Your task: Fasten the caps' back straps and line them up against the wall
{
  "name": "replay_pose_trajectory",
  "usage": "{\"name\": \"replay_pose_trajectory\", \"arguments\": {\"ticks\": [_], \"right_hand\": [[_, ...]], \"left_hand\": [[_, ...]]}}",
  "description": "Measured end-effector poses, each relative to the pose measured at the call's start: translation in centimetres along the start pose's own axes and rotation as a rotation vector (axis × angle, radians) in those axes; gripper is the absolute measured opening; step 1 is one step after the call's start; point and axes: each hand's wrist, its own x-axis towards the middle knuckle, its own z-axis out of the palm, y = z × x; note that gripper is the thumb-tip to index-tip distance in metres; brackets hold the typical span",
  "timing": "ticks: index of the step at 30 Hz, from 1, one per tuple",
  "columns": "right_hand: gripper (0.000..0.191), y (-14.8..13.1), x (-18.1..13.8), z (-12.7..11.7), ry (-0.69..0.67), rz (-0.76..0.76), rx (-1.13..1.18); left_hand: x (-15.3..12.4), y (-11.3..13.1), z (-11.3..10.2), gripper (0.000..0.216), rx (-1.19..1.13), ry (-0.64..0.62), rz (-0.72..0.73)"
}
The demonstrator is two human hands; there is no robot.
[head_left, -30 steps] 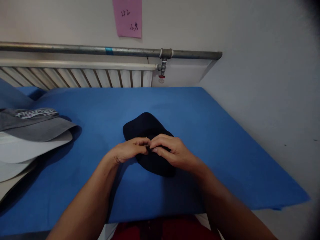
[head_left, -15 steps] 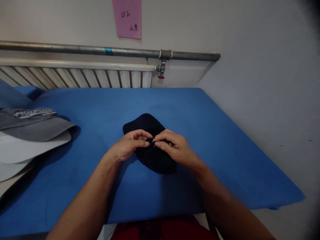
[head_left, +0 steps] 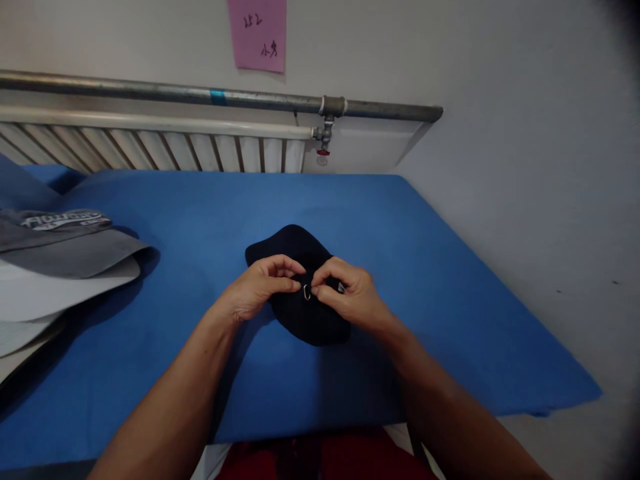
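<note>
A dark navy cap (head_left: pixel 293 250) lies on the blue cloth-covered table (head_left: pixel 400 253), its brim pointing away from me. Both my hands rest on its near part. My left hand (head_left: pixel 260 290) pinches the fabric with thumb and fingers closed. My right hand (head_left: pixel 345 297) pinches a small metal ring or buckle (head_left: pixel 307 291) at the cap's strap. The fingertips of the two hands almost meet over the buckle. The near half of the cap is partly hidden under my hands.
A stack of grey and white caps (head_left: pixel 60 267) lies at the left edge of the table. Behind the table run a white radiator (head_left: pixel 165 150) and a metal pipe (head_left: pixel 225 99) with a red-tipped valve (head_left: pixel 323 143). A pink note (head_left: pixel 257 33) hangs on the wall.
My hands have shifted slightly away from me on the cap and the fingers have parted a little, so the small metal buckle now shows between them. The cap has hardly moved.
</note>
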Motion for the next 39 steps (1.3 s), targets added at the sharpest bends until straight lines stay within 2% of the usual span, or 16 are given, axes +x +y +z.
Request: {"name": "replay_pose_trajectory", "arguments": {"ticks": [7,12,16,19,22,29,39], "right_hand": [[0.013,0.1,0.1,0.3,-0.037,-0.081,-0.101],[0.015,-0.1,0.0,0.4,-0.048,-0.042,-0.172],[0.007,0.2,0.0,0.1,-0.101,0.071,-0.037],[0.006,0.3,0.1,-0.2,-0.092,0.119,0.058],[0.01,0.2,0.2,-0.9,-0.085,0.132,0.089],[0.029,0.1,0.3,-1.8,-0.229,0.275,0.24],[0.017,0.2,0.4,-0.6,-0.165,0.356,0.278]], "left_hand": [[0.1,-0.2,0.1,0.025,0.048,0.007,0.002],[0.1,-0.4,0.1,0.026,0.061,0.003,0.006],[0.2,-0.4,0.1,0.025,0.062,0.017,-0.01],[0.2,-0.4,0.0,0.025,0.037,0.032,-0.019],[0.1,-0.4,-0.1,0.026,-0.001,0.035,-0.015],[0.1,-0.2,-0.1,0.026,-0.03,0.034,-0.025],[0.0,-0.3,-0.1,0.023,0.033,0.016,0.001]]}}
